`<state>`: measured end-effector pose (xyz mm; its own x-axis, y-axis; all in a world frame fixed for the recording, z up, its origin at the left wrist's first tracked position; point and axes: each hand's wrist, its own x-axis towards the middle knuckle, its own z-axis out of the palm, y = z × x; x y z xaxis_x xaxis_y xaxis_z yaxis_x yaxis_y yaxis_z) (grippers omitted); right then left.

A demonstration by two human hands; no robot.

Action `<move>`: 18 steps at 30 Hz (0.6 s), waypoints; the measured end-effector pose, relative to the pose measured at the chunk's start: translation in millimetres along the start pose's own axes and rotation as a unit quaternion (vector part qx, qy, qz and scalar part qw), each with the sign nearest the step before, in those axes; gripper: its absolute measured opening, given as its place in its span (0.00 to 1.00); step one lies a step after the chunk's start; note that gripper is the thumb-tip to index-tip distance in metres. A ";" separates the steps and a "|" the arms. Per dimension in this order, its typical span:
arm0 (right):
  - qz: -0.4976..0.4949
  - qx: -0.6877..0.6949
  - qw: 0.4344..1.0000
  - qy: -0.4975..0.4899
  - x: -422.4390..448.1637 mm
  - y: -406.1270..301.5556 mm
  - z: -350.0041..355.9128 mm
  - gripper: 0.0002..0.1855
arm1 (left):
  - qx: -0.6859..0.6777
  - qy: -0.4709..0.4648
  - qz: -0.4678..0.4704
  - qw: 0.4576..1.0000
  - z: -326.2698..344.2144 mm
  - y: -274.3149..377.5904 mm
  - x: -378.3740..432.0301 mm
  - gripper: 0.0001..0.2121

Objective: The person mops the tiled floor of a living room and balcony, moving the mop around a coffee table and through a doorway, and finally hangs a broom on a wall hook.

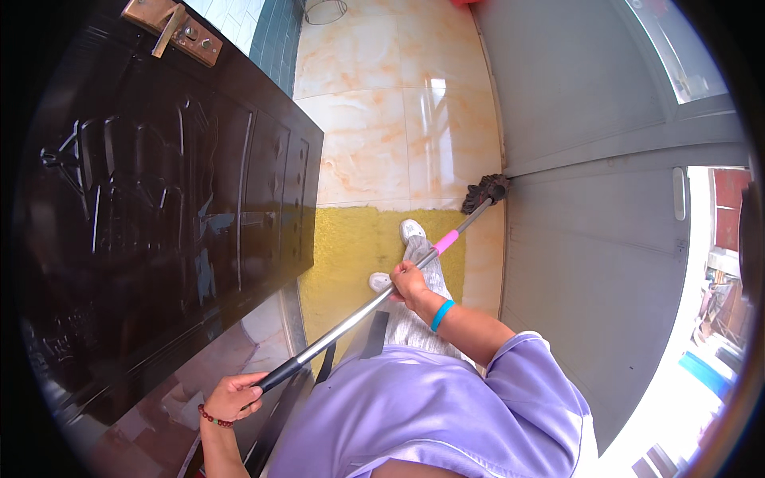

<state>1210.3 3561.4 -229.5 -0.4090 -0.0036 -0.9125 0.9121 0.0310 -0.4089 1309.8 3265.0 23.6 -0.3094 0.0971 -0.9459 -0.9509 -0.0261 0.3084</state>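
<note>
Both my hands grip one mop, whose metal pole runs slantwise across my body. My left hand is closed around the black grip at the pole's upper end. Further down the pole, my right hand is wrapped about the bare metal, just short of a pink sleeve. The dark grey mop head lies on the floor tiles by the grey panel at the right, beside the mat's far right corner. My fingers partly cover the pole where they hold it.
A yellow mat lies under my white shoes. Glossy marbled tiles stretch beyond it. An open dark brown door with a brass-coloured handle stands at the left. Grey sliding panels border the right. A wire ring stand is at the far end.
</note>
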 end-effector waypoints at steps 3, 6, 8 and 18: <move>0.008 -0.022 0.997 -0.071 -36.4 -13.8 27.8 0.04 | -0.092 0.008 0.019 0.996 -33.5 -38.0 -34.2 0.14; 0.000 -0.106 0.989 -0.108 -49.0 -14.0 51.9 0.06 | -0.130 0.038 0.016 0.991 -38.8 -75.4 -56.6 0.13; 0.002 -0.168 0.976 -0.139 -43.3 -4.4 67.4 0.07 | -0.090 0.077 0.028 0.993 -21.6 -93.2 -62.3 0.13; 0.041 -0.263 0.910 -0.317 -25.5 64.6 145.0 0.13 | 0.480 0.250 -0.083 0.837 71.0 -157.7 -98.4 0.13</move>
<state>1284.0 3418.5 -234.0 -0.0884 -0.5503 -0.8303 0.7298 0.5315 -0.4300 1490.6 3330.1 75.1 -0.3651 -0.4144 -0.8336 -0.6126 0.7812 -0.1201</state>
